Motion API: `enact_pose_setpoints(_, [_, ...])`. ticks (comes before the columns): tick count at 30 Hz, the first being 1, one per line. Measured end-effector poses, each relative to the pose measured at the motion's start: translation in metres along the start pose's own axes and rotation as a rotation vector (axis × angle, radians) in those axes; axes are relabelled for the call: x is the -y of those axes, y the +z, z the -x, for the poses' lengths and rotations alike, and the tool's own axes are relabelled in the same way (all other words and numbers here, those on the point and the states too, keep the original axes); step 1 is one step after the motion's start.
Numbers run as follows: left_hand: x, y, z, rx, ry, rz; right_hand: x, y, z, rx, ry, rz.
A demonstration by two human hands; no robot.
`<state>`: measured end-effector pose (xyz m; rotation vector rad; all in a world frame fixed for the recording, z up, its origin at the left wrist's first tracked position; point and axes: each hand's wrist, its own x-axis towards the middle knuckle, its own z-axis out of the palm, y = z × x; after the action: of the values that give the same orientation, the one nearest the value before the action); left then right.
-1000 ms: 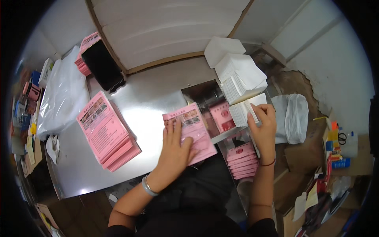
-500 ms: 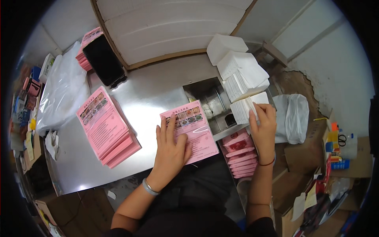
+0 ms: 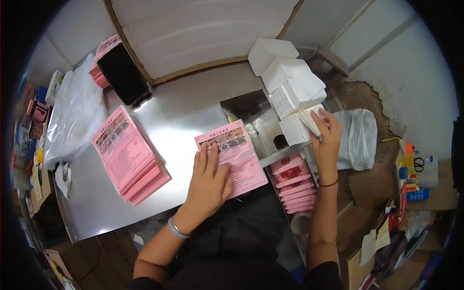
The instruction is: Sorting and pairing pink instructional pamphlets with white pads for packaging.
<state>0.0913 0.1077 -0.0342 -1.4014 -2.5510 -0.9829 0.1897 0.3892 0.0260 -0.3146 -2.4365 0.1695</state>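
Observation:
My left hand (image 3: 210, 181) lies on a pink printed packet (image 3: 244, 169) with small food pictures, near the table's front edge. Its fingers are stretched over the upper part of the packet, and the thumb is bent inward. To the right, my right hand (image 3: 326, 142) has thumb and fingers closed on white folded napkins (image 3: 308, 122) at the near end of a long row. The napkins between its fingers lean apart from those behind. How many it grips cannot be made out. Just left of the napkin row is a dark metal recess (image 3: 249, 116) in the tabletop.
A stack of pink printed packets (image 3: 130, 157) lies on the steel table (image 3: 179, 104) at left. Behind it a black phone (image 3: 123, 75) leans by more pink packets (image 3: 102, 53). Smaller pink packets (image 3: 295, 181) fill a compartment below the recess. Clear plastic film (image 3: 75, 113) covers the far left.
My right hand has shifted slightly right, tilting the nearest napkins away from the row. A pale thing seen in the recess before no longer shows. My left hand stays on the packet.

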Motion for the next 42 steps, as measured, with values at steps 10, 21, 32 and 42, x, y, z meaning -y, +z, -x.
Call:
enact_pose_setpoints(10, [0.011,-0.016,-0.007,0.011,-0.052,-0.074,0.122,0.084,0.023,0.320,-0.337,-0.180])
enact_pose_setpoints(21, [0.008,-0.021,-0.044,0.169,0.014,-0.386,0.034,0.028,0.005,-0.014,0.171,0.136])
enact_pose_setpoints(32, [-0.002,-0.016,-0.014,0.203,-0.104,-0.099,-0.001,0.001,-0.003,0.127,0.125,-0.116])
enact_pose_setpoints(42, [0.010,-0.006,-0.002,0.084,0.123,0.035,0.027,0.006,0.009,-0.050,-0.067,0.061])
